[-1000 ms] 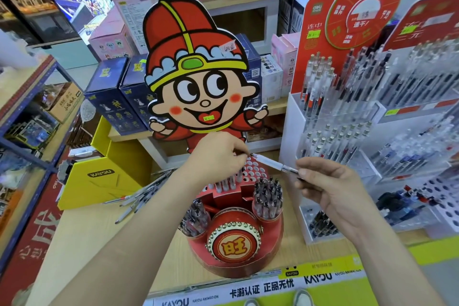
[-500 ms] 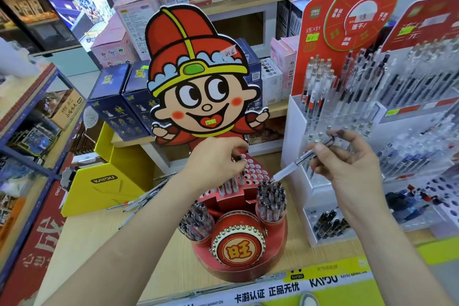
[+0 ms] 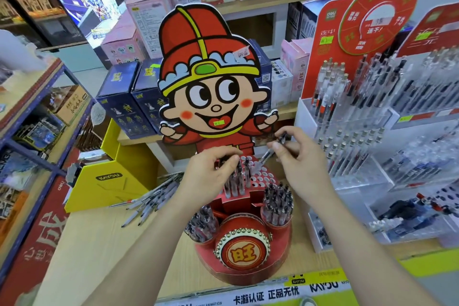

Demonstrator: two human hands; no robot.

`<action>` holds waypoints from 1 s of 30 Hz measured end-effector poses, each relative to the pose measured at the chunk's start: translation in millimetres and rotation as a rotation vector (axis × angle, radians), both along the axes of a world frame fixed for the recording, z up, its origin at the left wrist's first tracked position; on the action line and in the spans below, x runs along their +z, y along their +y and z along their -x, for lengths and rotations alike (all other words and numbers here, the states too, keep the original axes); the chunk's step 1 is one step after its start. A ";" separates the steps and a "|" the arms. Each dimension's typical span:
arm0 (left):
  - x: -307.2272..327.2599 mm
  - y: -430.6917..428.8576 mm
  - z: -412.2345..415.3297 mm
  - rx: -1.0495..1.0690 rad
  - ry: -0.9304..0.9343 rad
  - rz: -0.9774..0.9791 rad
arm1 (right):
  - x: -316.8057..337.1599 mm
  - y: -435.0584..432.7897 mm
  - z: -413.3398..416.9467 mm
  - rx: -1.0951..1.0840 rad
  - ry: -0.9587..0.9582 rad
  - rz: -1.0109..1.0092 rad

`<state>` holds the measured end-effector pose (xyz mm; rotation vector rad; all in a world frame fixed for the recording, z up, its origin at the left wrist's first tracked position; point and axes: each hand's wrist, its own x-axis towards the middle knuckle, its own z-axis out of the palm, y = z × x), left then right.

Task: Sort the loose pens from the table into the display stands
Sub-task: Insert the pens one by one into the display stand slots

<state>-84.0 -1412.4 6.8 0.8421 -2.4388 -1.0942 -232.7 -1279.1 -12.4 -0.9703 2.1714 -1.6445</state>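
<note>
A red round display stand [image 3: 280,253] with a cartoon cut-out sits at the table's front. Its holed top tray [image 3: 263,177] has a few pens standing in it, and its two side cups are full of pens. My right hand [image 3: 301,164] grips a clear pen [image 3: 268,154], tilted with its tip down at the tray's holes. My left hand [image 3: 211,176] hovers over the tray, fingertips pinched on the top of a standing pen [image 3: 239,174]. A pile of loose pens [image 3: 149,200] lies on the table to the left.
A tall white and clear pen rack [image 3: 305,117] full of pens stands close on the right. A yellow box [image 3: 109,179] is behind the loose pens. Boxes fill the shelves behind, and a blue-framed shelf [image 3: 37,97] is at the left.
My right hand has carried the pen left from the white rack, and its tip is now at the red stand's holes. My left hand has stayed over the tray.
</note>
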 end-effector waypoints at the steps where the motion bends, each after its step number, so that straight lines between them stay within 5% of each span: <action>1: -0.1 0.0 -0.2 0.000 0.005 -0.001 | -3.4 -2.2 -0.3 0.003 0.000 -0.001; 14: 14.2 0.1 15.1 -0.059 0.113 0.044 | -8.5 -12.3 -0.1 0.105 0.001 -0.098; 20: 26.6 7.5 44.2 -0.153 0.054 0.082 | 1.2 -13.1 3.5 0.202 0.186 -0.140; 30: 31.6 8.1 50.1 0.040 0.002 0.126 | -5.3 -12.5 22.3 0.289 -0.066 -0.177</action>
